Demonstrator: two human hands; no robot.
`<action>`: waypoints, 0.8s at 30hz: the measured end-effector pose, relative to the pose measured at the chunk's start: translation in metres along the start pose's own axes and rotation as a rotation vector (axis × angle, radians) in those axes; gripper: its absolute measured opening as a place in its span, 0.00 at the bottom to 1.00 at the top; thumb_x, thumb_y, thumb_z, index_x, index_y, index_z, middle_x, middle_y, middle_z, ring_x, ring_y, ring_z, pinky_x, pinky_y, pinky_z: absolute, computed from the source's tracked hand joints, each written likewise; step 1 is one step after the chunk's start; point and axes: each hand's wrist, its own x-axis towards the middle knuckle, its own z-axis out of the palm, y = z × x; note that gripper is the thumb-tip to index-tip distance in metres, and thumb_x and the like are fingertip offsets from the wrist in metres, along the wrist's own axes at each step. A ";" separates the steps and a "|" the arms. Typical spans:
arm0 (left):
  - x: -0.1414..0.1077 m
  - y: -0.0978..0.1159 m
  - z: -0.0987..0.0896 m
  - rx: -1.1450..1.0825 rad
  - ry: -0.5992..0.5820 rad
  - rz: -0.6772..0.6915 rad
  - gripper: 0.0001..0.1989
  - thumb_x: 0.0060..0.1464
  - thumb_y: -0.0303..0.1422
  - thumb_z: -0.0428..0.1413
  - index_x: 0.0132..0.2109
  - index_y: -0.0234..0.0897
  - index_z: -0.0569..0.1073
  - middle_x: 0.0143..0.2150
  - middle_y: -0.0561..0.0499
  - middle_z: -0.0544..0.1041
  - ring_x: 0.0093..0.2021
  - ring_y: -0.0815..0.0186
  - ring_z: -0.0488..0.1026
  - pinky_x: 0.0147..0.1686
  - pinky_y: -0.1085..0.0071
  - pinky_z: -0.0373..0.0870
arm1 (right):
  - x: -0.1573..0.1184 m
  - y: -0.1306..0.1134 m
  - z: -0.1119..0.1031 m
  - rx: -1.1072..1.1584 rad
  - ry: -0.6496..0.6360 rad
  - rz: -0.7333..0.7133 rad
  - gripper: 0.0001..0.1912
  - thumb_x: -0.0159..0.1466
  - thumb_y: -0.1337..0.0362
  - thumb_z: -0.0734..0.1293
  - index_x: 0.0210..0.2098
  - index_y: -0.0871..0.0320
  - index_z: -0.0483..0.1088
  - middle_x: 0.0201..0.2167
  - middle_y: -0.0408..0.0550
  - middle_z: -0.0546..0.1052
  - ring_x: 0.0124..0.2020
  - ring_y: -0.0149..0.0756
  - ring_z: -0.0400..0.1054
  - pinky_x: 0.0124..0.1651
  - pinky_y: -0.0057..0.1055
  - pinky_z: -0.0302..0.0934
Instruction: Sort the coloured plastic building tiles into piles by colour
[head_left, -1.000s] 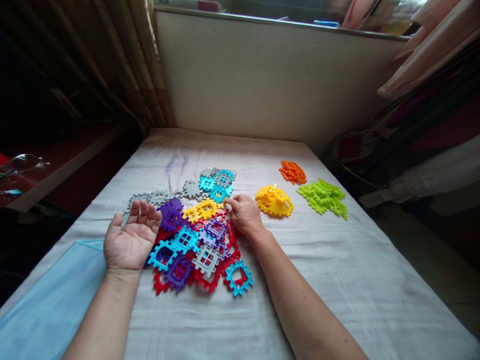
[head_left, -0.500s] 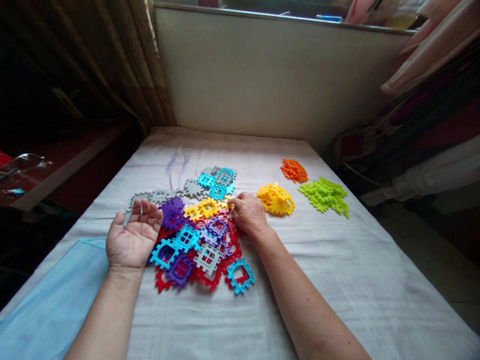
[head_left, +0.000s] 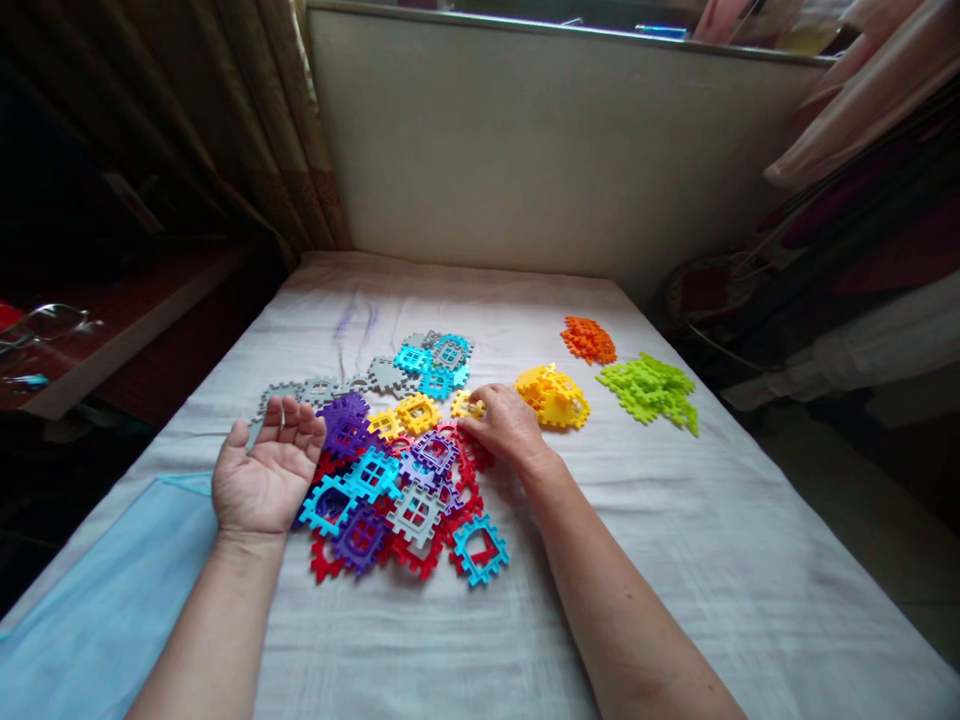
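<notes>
My right hand (head_left: 504, 425) has its fingers on a yellow toothed building piece (head_left: 466, 404) at the far right of the mixed heap; its fingertips partly hide the piece. My left hand (head_left: 268, 468) rests palm up with loosely curled fingers and nothing in it, beside the heap. Between both hands lie purple pieces (head_left: 345, 425), blue pieces (head_left: 373, 474), red pieces (head_left: 418, 558), a light grey piece (head_left: 415, 514) and two more yellow pieces (head_left: 417, 412). A single blue frame piece (head_left: 481, 549) is at the heap's near right.
Separate piles of yellow (head_left: 553, 396), orange (head_left: 589, 340) and green pieces (head_left: 651, 393) lie to the right. Grey pieces (head_left: 387, 374) with blue ones on top are behind the heap. A light blue cloth (head_left: 112, 600) covers the bed's left corner. A pale panel (head_left: 480, 150) stands behind.
My right hand has shifted slightly right, and the yellow piece at its fingers now sits apart from the other two. My left hand stays where it was.
</notes>
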 end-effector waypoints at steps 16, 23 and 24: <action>-0.005 -0.001 0.010 -0.009 0.075 0.000 0.17 0.60 0.39 0.46 0.48 0.36 0.73 0.37 0.46 0.82 0.37 0.59 0.81 0.38 0.62 0.79 | -0.001 0.044 -0.045 0.353 0.097 0.205 0.10 0.58 0.68 0.66 0.37 0.55 0.78 0.29 0.43 0.80 0.29 0.31 0.72 0.35 0.27 0.64; -0.005 -0.003 0.011 0.008 0.099 0.019 0.18 0.62 0.41 0.44 0.48 0.36 0.73 0.37 0.47 0.82 0.37 0.60 0.81 0.36 0.62 0.80 | -0.004 0.053 -0.054 0.196 0.072 0.238 0.11 0.58 0.70 0.66 0.35 0.54 0.79 0.33 0.44 0.82 0.34 0.33 0.75 0.37 0.26 0.64; -0.004 -0.003 0.012 0.009 0.101 0.019 0.19 0.63 0.41 0.43 0.48 0.36 0.73 0.37 0.48 0.82 0.37 0.60 0.81 0.35 0.62 0.80 | -0.004 0.052 -0.055 0.168 0.066 0.242 0.11 0.58 0.70 0.66 0.36 0.54 0.80 0.34 0.44 0.82 0.35 0.33 0.75 0.39 0.26 0.64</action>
